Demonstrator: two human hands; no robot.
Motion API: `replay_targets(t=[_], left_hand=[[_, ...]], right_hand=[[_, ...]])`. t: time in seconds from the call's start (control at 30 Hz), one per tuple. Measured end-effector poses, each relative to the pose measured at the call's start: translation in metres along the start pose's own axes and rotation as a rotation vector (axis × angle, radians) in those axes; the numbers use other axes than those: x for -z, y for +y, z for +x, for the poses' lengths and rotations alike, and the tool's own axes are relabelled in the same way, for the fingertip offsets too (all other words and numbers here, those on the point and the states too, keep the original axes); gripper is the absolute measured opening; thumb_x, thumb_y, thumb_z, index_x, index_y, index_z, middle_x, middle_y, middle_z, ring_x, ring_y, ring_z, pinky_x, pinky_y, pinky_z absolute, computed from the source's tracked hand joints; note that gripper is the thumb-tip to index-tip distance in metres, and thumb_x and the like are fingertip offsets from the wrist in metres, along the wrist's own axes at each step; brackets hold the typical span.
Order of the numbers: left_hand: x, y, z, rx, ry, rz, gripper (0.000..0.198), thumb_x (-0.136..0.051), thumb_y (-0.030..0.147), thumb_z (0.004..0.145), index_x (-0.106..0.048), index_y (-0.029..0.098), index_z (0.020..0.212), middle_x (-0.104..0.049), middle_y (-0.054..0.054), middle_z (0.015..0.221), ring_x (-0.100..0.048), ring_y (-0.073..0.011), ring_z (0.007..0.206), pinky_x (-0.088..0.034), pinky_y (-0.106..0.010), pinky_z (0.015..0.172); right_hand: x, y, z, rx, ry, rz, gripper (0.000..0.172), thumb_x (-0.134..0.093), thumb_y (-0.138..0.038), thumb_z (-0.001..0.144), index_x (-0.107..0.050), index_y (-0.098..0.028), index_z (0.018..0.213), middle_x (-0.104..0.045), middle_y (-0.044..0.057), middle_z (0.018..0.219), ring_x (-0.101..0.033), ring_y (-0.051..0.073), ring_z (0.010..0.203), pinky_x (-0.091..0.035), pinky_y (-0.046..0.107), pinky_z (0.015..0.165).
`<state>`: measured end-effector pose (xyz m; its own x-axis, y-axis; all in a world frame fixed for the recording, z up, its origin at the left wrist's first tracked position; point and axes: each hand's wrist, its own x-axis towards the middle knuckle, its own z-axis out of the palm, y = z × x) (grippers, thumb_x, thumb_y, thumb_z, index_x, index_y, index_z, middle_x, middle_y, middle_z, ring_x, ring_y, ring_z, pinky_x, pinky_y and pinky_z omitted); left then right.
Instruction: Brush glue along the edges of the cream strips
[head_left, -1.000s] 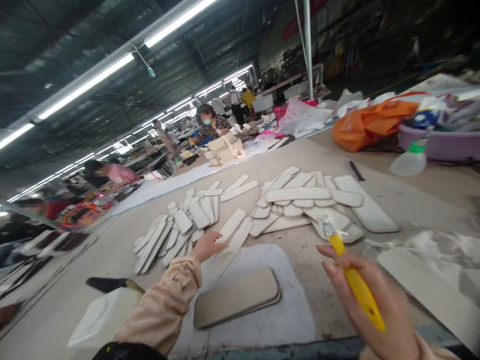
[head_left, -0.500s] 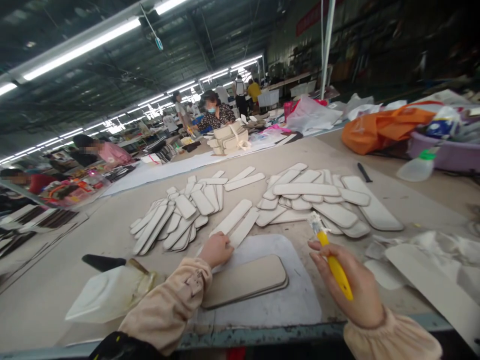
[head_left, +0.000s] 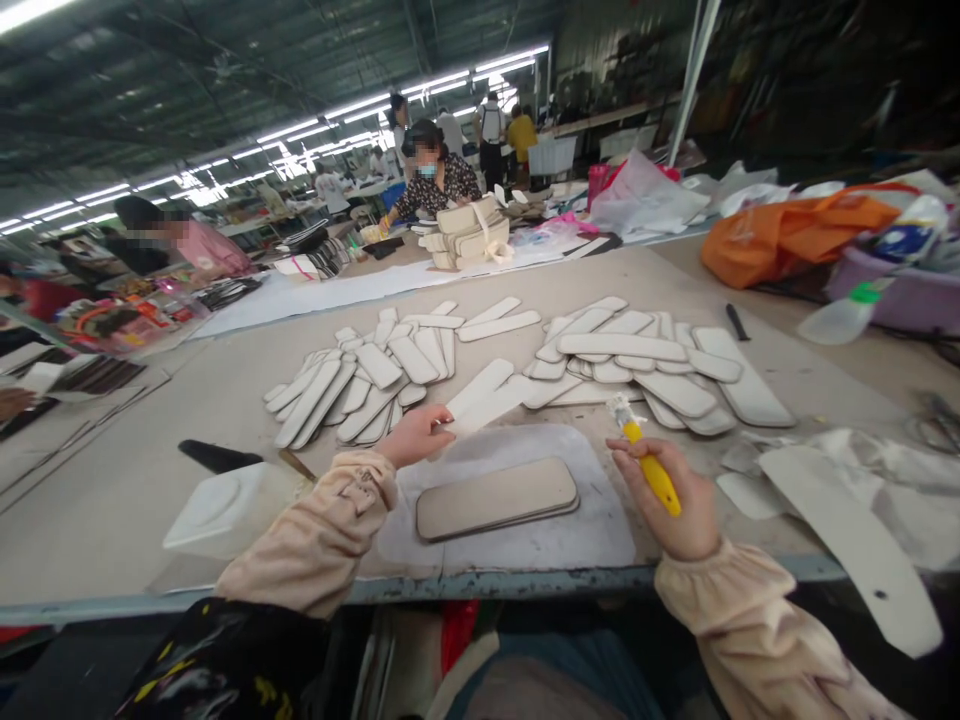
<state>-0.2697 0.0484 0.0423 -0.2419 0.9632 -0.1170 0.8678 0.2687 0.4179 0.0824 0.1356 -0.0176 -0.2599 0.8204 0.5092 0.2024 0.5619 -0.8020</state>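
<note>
My right hand (head_left: 671, 495) is closed around the yellow handle of a brush (head_left: 652, 475), its bristles caked with whitish matter and pointing up and away from me. My left hand (head_left: 416, 435) pinches the near end of a pale, round-ended strip (head_left: 495, 405), which overlaps another strip (head_left: 480, 385) in a V shape. In front of me, between the hands, a stack of beige rounded panels (head_left: 499, 497) lies on a whitish sheet (head_left: 607, 530). Beyond are a left pile of pale strips (head_left: 379, 365) and a right pile (head_left: 622, 347).
A white plastic container (head_left: 217, 505) lies left of my left arm, with a black-handled tool (head_left: 217, 457) behind it. Loose pale pieces (head_left: 840, 530) overhang the table edge at right. Farther back are an orange bag (head_left: 787, 240), a purple basin (head_left: 877, 295) and co-workers (head_left: 435, 180).
The view has tilted downward. My left hand has shifted away from the beige stack, and the strips by it now form a V. My right hand still holds the brush.
</note>
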Motion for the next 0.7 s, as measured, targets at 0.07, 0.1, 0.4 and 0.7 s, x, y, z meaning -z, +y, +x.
replay_targets(t=[0.07,0.1,0.4,0.7], left_hand=[[0.003,0.003,-0.011,-0.016,-0.025,-0.024,0.028,-0.065,0.031,0.071,-0.068,0.018,0.096,-0.068,-0.003,0.086,-0.061,-0.0187,0.080,-0.045,-0.027,0.080],[0.003,0.004,-0.017,-0.019,-0.032,-0.037,0.028,-0.067,0.030,0.070,-0.068,0.018,0.096,-0.068,-0.002,0.083,-0.061,-0.0187,0.079,-0.046,-0.027,0.080],[-0.019,-0.041,-0.069,0.102,0.220,-0.159,0.031,-0.074,0.026,0.066,-0.071,0.020,0.096,-0.071,-0.008,0.099,-0.064,-0.0261,0.099,-0.046,-0.036,0.094],[-0.092,-0.037,-0.149,-0.135,0.656,-0.096,0.015,-0.061,0.021,0.085,-0.071,0.020,0.097,-0.067,-0.009,0.100,-0.063,-0.0203,0.093,-0.053,-0.035,0.085]], right_hand=[[-0.002,-0.006,-0.002,-0.025,-0.025,0.062,0.017,-0.063,-0.034,0.086,-0.054,-0.022,0.094,-0.073,0.010,0.101,-0.070,0.026,0.095,-0.057,0.041,0.081],[-0.002,-0.009,-0.004,-0.036,-0.046,0.090,0.017,-0.063,-0.034,0.086,-0.053,-0.023,0.094,-0.073,0.010,0.102,-0.070,0.026,0.095,-0.057,0.041,0.081],[-0.013,-0.011,-0.022,-0.108,-0.158,0.142,0.022,-0.060,-0.039,0.088,-0.057,-0.022,0.101,-0.072,0.007,0.093,-0.068,0.022,0.086,-0.053,0.036,0.077],[-0.067,-0.057,-0.053,-0.361,-0.368,0.460,0.023,-0.046,-0.041,0.096,-0.056,-0.020,0.099,-0.048,-0.003,0.060,-0.045,0.012,0.055,-0.036,0.026,0.053]])
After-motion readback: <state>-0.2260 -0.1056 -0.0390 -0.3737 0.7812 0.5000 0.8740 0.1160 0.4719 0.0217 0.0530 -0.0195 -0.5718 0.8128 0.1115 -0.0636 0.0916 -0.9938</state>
